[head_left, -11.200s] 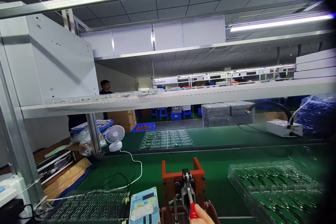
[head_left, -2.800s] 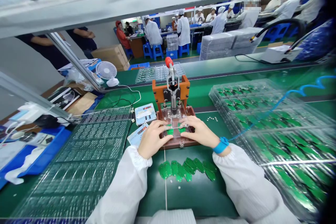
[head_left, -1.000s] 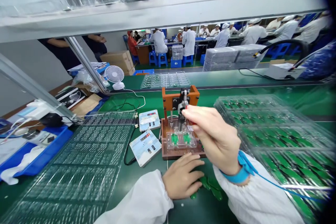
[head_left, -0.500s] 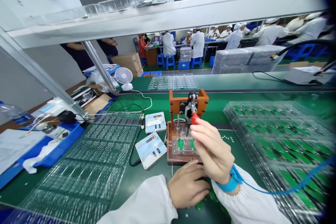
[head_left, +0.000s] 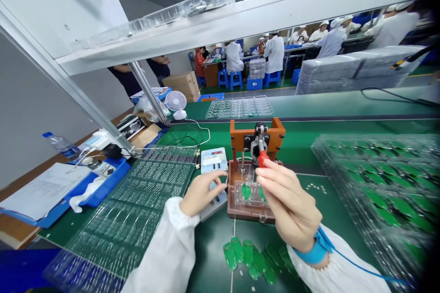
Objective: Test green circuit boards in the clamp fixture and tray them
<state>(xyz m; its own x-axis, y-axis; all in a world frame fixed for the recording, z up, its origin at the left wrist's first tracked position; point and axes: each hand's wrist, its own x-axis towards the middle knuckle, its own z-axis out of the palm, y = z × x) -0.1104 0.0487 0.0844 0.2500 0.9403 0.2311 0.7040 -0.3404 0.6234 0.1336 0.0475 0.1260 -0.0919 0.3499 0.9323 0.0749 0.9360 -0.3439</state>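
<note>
Green bench top point(head_left: 330, 219) spreads beneath everything, with a white shelf point(head_left: 275, 23) crossing above its far part. Stacked trays point(head_left: 330, 165) of clear plastic, loaded with green pieces, fill the right side, and ribbed trays point(head_left: 140, 187) lie along the left. Between them stands a press point(head_left: 239, 136), orange above and brown at its base. The left hand point(head_left: 202, 192) is just beside the press, its thumb apart from the curled fingers; whether it touches anything, I cannot tell. The right hand point(head_left: 292, 201) is in front of the press, partly hiding it. One control box point(head_left: 213, 162) sits left of the press; a nearer box point(head_left: 215, 206) is partly covered by the left hand. Loose green boards point(head_left: 248, 252) lie overlapping in front. On the press is a clear plate point(head_left: 254, 199) with green showing through. The red handle point(head_left: 263, 159) is pinched by the right hand's fingertips. White bits point(head_left: 316, 187) are scattered right of the press.
</note>
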